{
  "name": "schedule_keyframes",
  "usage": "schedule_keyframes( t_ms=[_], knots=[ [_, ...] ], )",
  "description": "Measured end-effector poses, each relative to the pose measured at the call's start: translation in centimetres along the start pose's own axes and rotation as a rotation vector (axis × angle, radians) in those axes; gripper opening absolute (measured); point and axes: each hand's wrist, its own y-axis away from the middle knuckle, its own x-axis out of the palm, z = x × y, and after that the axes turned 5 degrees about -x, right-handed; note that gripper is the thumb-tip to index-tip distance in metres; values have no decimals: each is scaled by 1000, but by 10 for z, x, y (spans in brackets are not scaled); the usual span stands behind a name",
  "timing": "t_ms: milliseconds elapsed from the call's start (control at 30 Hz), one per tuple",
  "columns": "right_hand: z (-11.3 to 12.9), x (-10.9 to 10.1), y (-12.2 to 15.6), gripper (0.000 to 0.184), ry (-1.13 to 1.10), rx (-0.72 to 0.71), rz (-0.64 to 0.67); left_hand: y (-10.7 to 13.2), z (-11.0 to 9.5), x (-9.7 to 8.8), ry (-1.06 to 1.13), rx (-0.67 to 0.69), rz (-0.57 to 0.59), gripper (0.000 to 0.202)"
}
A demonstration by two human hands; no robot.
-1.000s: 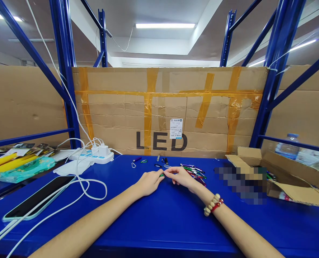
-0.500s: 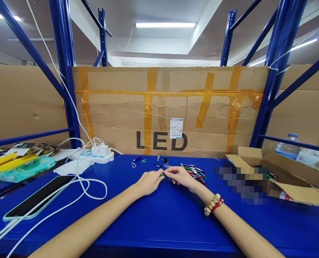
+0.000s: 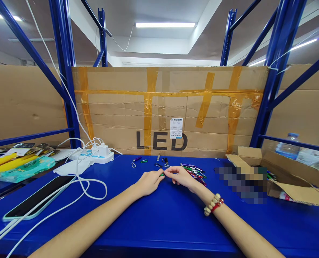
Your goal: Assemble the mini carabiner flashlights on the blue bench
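Observation:
My left hand (image 3: 149, 181) and my right hand (image 3: 181, 177) rest together on the blue table (image 3: 159, 218), fingertips meeting in a pinch around a small green item (image 3: 162, 175) that looks like a mini keychain light. My right wrist wears a bead bracelet (image 3: 213, 204). Just beyond my right hand lies a heap of several coloured pen-like lights (image 3: 193, 169). Loose clips and small parts (image 3: 148, 162) are scattered farther back.
A phone (image 3: 38, 197) with white cables (image 3: 89, 186) lies at left, near a power strip (image 3: 93, 154) and yellow and teal packets (image 3: 19, 166). An open cardboard box (image 3: 283, 172) and a water bottle (image 3: 287, 147) stand at right. A taped cardboard sheet (image 3: 170, 111) marked LED walls the back.

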Motion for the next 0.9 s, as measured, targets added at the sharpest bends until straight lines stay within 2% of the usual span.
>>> schedule_keyframes(
  t_ms=[500, 900],
  knots=[
    [-1, 0, 0, 33, 2, 4, 2, 1, 0, -1, 8, 16, -9, 14],
    [-2, -1, 0, 42, 7, -12, 13, 0, 1, 1, 17, 20, -9, 14]
  ],
)
